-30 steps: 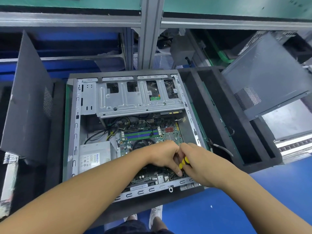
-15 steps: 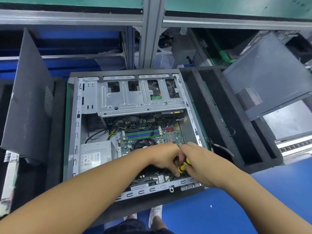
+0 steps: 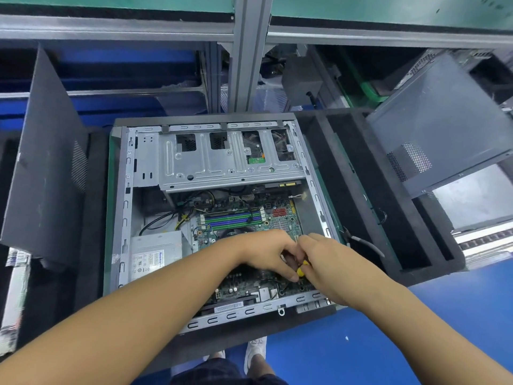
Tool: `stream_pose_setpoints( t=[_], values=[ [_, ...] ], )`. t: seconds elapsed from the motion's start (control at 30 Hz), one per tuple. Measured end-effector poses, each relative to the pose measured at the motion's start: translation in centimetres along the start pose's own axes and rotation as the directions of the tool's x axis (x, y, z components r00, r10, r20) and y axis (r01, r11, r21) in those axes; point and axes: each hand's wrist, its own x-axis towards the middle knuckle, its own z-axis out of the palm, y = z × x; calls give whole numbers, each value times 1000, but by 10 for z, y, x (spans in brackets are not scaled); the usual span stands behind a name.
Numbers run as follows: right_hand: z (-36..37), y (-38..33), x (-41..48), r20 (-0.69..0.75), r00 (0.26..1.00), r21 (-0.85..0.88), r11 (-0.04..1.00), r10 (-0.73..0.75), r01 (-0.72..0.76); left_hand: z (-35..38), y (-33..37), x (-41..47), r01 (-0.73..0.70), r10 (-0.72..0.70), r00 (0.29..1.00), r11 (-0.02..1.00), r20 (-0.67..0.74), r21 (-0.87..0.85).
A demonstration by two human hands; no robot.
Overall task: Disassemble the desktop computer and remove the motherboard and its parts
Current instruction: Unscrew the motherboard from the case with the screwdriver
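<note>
The open desktop case (image 3: 125,207) lies flat in front of me, side panel off. Its green motherboard (image 3: 244,218) fills the lower right of the case, with memory slots showing above my hands. My right hand (image 3: 330,268) grips a yellow-and-black screwdriver (image 3: 302,268) held down onto the board near its front right corner. My left hand (image 3: 263,251) meets it there, fingers curled round the screwdriver's lower part. The tip and the screw under it are hidden by my fingers.
A silver drive cage (image 3: 227,159) spans the far end of the case. The power supply (image 3: 155,254) sits at the near left. Dark side panels lean at the left (image 3: 47,168) and right (image 3: 438,134). Black foam trays (image 3: 374,218) lie to the right.
Both hands stay together over the same spot on the board. The screwdriver handle has shifted slightly between my fingers; nothing has come loose.
</note>
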Motion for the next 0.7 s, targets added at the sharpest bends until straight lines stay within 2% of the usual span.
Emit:
stream_pose_setpoints(
  t=[0.13,0.23,0.33,0.4,0.53,0.7],
  values=[
    [0,3,-2,51,998,58,998,-41,38,6,-1,2,22,-22,999,1000,-47,13],
    [2,1,-2,66,998,74,997,-4,-1,12,-2,6,31,-28,995,999,-94,31],
    [5,0,0,-11,1000,128,991,26,-24,10,-3,4,8,-7,995,1000,-96,14],
    [5,1,-1,-56,998,100,995,4,2,3,-5,0,6,-5,996,1000,-94,9],
    [2,6,-5,-109,994,127,991,-30,44,-5,-11,-1,-4,24,991,988,-130,155],
    [-6,11,-6,-150,988,81,996,-29,42,5,-7,5,20,-30,999,937,22,349]
  ],
)
